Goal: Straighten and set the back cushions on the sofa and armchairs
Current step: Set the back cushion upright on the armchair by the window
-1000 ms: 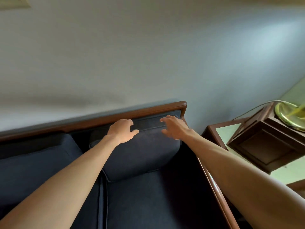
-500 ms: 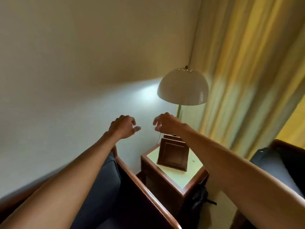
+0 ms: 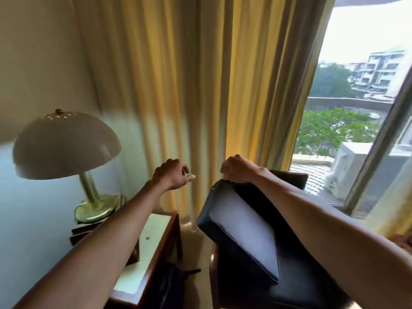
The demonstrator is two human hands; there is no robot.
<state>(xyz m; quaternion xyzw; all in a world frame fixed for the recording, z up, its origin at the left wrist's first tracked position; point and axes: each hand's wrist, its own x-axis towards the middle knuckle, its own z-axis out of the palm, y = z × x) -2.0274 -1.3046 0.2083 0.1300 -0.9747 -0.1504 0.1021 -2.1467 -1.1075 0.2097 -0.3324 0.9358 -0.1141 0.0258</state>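
Cushion (image 3: 240,228) corner under right fingers (image 3: 227,170)

Right hand (image 3: 239,169) grips the tilted cushion's (image 3: 240,228) top corner on the armchair (image 3: 296,284); left hand (image 3: 172,175) hangs free, loosely curled.

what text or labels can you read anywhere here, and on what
None can be read.
Lamp: plain shade, no marking.
Side table: bare top with one small dark spot, no print.
Cushion: plain dark fabric, no visible tag.
Buildings outside the window: too far and blurred to show any sign.
Curtain: plain.
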